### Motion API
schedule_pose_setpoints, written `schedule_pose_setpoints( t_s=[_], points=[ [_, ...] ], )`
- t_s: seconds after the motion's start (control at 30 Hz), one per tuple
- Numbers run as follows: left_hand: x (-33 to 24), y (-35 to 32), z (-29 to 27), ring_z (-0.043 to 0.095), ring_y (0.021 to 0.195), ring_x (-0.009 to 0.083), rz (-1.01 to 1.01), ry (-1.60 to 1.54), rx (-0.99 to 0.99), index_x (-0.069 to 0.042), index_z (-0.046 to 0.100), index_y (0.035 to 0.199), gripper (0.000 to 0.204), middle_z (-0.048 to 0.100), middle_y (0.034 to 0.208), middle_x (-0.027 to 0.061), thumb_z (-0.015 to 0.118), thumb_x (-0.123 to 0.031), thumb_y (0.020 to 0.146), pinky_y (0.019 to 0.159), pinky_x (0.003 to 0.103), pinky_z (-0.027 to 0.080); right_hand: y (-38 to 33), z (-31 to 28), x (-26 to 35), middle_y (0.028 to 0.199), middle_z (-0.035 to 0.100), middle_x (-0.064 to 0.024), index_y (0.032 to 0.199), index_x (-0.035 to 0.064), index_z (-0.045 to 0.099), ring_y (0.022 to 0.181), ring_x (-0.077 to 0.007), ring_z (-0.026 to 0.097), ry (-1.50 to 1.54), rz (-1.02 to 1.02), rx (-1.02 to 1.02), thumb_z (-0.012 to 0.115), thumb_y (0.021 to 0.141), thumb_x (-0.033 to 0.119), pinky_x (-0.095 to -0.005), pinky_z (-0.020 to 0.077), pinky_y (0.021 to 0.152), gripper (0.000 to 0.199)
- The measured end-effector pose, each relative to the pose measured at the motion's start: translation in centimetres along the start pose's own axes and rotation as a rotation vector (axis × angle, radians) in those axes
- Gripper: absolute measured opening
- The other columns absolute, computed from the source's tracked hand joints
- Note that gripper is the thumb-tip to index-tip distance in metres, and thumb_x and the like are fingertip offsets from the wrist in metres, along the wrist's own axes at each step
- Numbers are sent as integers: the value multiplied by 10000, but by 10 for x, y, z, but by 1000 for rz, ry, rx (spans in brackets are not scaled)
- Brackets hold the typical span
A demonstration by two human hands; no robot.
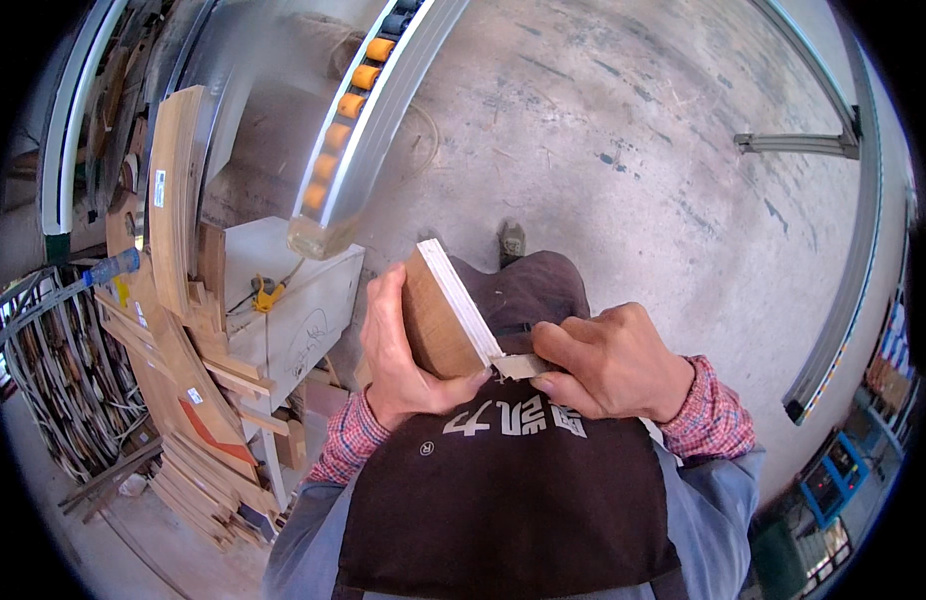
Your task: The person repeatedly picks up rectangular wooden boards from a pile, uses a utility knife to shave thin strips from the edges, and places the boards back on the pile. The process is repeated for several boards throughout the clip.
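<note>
A wooden board [438, 318] with a brown face and a white layered edge is gripped in my left hand [398, 355], tilted up in front of my chest. The left fingers wrap its far left side, and the thumb presses near its lower corner. My right hand [618, 362] pinches a small flat pale piece [520, 367] between thumb and fingers. This piece meets the board's lower right corner. Whether it is a blade, a scraper or a strip of material I cannot make out. The dark apron [503, 490] lies just below both hands.
A roller rail [361, 110] with orange wheels runs above the floor ahead. On the left stand wooden panels [178, 200] and a white box-like stand [293, 310] carrying a yellow tool [269, 293]. Another metal rail [853, 270] curves along the right.
</note>
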State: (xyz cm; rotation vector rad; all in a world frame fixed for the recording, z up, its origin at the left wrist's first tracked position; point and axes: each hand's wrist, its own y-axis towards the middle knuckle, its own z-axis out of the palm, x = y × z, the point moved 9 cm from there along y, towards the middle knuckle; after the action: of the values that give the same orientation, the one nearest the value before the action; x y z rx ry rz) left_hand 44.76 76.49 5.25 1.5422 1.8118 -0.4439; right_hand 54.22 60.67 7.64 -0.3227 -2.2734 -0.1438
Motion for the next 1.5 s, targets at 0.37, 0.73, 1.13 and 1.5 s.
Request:
schedule_pose_setpoints(
  t_s=[0.37,0.73,1.13,1.5],
  points=[
    [8,-4,-2,542,1234,383,-53,-80,91,97,316,1483,1240,486,1351,255,870,-526,565,1074,461,416,3,5,-15,679,595,-101,930,91,543,584,-346,626,81,66,-46,632,956,331,-448,492,524,258],
    [3,-1,-3,595,1126,415,-25,-140,53,108,375,1418,1169,546,1268,273,934,-436,547,981,472,486,8,4,15,591,519,-50,900,100,571,516,-261,608,18,-117,42,670,930,366,-401,466,463,285],
    [-1,-9,-26,571,1171,459,13,-158,67,121,387,1417,1147,536,1297,287,927,-453,584,1019,496,461,20,10,41,640,541,-58,1010,90,595,524,-276,601,-4,-137,129,583,977,405,-406,475,483,317],
    [-12,-32,-78,537,1206,427,27,-249,109,100,374,1419,1088,502,1308,277,889,-466,645,1047,470,434,45,15,86,677,576,-94,941,90,577,543,-324,610,-44,-107,118,608,947,359,-428,484,510,270]
  ],
)
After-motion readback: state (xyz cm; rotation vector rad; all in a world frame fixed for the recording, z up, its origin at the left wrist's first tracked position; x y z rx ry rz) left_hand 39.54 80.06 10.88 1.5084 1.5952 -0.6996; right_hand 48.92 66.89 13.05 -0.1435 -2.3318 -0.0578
